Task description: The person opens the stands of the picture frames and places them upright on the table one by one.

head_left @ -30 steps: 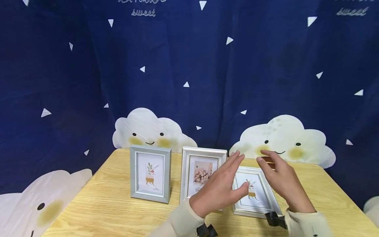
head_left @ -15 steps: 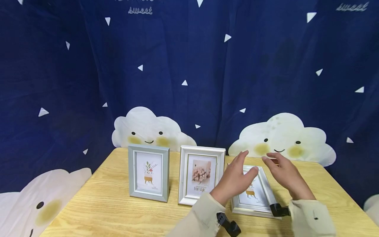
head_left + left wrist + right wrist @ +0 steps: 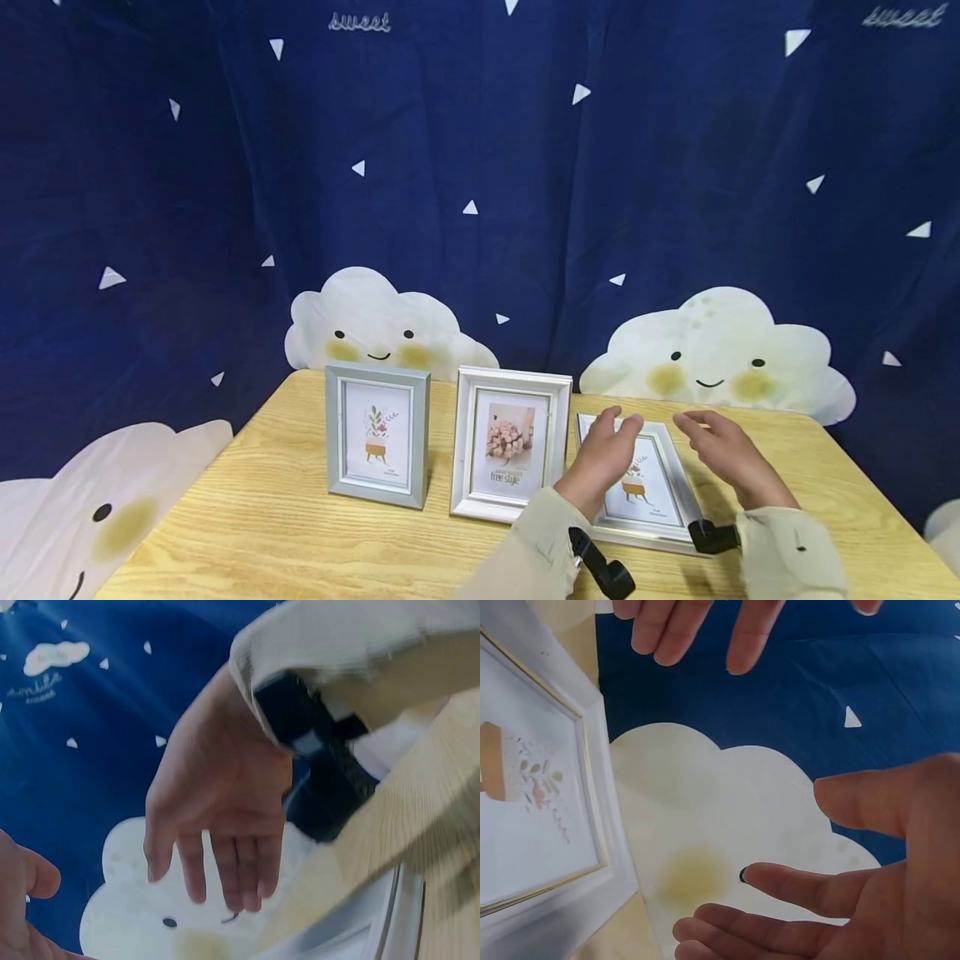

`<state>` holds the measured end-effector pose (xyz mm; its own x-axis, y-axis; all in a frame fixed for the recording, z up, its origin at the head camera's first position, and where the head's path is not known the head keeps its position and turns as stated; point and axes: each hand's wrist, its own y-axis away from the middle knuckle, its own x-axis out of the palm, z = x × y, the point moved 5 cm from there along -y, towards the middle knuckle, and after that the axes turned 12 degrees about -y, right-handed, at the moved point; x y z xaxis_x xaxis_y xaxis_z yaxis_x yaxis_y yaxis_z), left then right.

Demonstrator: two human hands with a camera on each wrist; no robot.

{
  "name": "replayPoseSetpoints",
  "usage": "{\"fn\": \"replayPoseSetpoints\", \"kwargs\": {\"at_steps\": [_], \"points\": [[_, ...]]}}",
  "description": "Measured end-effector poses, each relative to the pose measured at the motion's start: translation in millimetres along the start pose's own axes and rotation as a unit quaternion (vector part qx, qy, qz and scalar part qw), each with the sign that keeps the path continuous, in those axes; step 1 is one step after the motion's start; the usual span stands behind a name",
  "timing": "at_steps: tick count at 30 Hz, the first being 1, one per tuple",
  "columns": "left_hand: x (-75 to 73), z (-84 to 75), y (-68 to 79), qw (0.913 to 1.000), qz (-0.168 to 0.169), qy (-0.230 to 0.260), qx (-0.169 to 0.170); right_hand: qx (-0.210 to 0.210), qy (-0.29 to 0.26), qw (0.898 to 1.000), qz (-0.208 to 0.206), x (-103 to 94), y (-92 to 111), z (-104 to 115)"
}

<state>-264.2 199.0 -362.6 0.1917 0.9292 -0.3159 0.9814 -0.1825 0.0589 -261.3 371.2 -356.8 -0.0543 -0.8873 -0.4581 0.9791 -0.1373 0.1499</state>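
A silver-white photo frame (image 3: 647, 490) with a potted-plant print lies face up at the table's right. My left hand (image 3: 604, 458) is over its left side, fingers extended, thumb apart and nothing held. On the other side, my right hand (image 3: 729, 457) hovers above the frame's right edge, fingers loosely bent, holding nothing. The two palms face each other across the frame. In the right wrist view, the right hand (image 3: 855, 892) and left fingertips (image 3: 682, 622) are apart beside the frame (image 3: 600, 795). The left wrist view shows the right hand (image 3: 225, 787) with fingers extended.
A white frame (image 3: 512, 442) with a pink-flower picture stands upright beside my left hand. Farther left stands a grey-blue frame (image 3: 377, 435). Behind the wooden table (image 3: 300, 542) hangs a dark blue curtain (image 3: 420, 125) with cloud prints. Each wrist carries a black camera mount (image 3: 600, 567).
My left hand has moved right and lower, uncovering the upright white frame. The right hand has shifted slightly right and down. The frames stay where they were.
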Motion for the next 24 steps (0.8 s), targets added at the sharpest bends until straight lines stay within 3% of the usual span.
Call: {"fn": "replayPoseSetpoints", "kwargs": {"at_steps": [5, 13, 21, 24], "points": [[1.4, 7.3, -8.3, 0.9993, -0.033, -0.015, -0.003, 0.004, 0.001, 1.000, 0.002, 0.7, -3, -7], [3.3, 23.1, -18.7, 0.9959, -0.078, 0.019, -0.042, 0.023, 0.010, 1.000, -0.012, 6.7, -21, -31], [7.2, 34.7, -22.3, 0.9931, -0.076, 0.052, -0.072, 0.040, 0.015, 0.999, 0.003, 11.8, -10, -26], [7.8, 39.3, -22.3, 0.9927, -0.079, 0.051, -0.075, 0.042, 0.016, 0.999, 0.000, 13.2, -24, -45]]}}
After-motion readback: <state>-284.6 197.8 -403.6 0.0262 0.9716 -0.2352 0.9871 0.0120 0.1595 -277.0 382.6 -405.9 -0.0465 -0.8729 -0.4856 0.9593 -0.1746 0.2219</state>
